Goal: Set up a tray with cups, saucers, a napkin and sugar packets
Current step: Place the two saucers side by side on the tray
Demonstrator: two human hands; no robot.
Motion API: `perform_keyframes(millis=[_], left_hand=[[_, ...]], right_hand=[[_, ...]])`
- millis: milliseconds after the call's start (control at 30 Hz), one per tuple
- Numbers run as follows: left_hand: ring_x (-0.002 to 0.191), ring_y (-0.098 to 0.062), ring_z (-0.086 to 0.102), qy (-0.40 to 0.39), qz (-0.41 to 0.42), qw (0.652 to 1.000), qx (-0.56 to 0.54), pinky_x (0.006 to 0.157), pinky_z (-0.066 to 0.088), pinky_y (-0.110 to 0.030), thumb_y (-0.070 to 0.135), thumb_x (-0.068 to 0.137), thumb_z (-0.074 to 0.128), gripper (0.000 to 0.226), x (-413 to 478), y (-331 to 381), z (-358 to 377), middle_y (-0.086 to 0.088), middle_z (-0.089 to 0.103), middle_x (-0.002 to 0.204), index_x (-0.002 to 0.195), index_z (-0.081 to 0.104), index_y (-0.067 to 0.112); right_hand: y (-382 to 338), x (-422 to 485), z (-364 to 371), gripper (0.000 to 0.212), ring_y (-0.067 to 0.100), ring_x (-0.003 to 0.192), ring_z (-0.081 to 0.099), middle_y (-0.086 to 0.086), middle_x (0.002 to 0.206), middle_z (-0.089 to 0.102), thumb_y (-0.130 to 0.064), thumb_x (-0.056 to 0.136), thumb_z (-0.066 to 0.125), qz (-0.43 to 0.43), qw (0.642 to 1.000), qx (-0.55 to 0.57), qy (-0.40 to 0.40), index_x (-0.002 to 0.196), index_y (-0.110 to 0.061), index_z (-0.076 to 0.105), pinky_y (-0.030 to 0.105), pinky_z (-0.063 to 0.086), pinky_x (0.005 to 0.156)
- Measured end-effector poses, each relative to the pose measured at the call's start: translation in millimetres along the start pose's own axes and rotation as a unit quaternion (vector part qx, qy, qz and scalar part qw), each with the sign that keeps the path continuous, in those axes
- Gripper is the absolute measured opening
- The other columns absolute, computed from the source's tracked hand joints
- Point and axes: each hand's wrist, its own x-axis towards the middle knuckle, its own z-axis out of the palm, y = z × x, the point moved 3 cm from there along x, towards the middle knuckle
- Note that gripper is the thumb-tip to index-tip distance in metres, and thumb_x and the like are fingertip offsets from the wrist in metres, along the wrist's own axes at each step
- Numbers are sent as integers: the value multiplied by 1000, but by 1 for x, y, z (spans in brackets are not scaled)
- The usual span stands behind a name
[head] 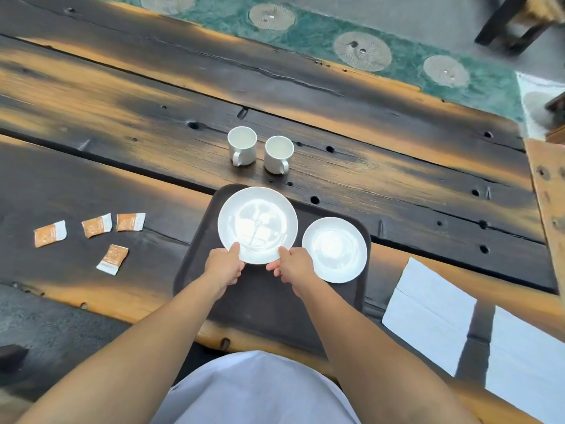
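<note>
Pinching near rim of large saucer (257, 224): fingers (273, 267) of left hand (224, 266) and right hand (294, 266), over tray (263, 304), beside small saucer (334, 250).

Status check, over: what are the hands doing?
Left hand, right hand: both grip large saucer by near rim, over tray. Small saucer beside it. Cups, sugar packets, napkins off tray. Nothing blocking.

Dark scorched plank table (305, 87), green patterned rug (312, 35), chair legs (513, 22) top rt

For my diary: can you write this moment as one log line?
left hand, right hand: grip larger saucer at tray | smaller saucer: on tray | cups, sugar packets, napkins: off tray
</note>
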Motion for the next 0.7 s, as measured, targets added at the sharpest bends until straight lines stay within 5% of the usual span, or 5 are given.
perform_keyframes(millis=[700], left_hand=[[41,-13,26,9,-72,996,42,41,25,-23,33,105,39,46,40,-3,41,3,39,43,65,46,10]], right_hand=[[24,57,-18,45,18,52,54,5,64,75,-27,98,41,59,997,-36,-45,63,-11,64,26,43,55]])
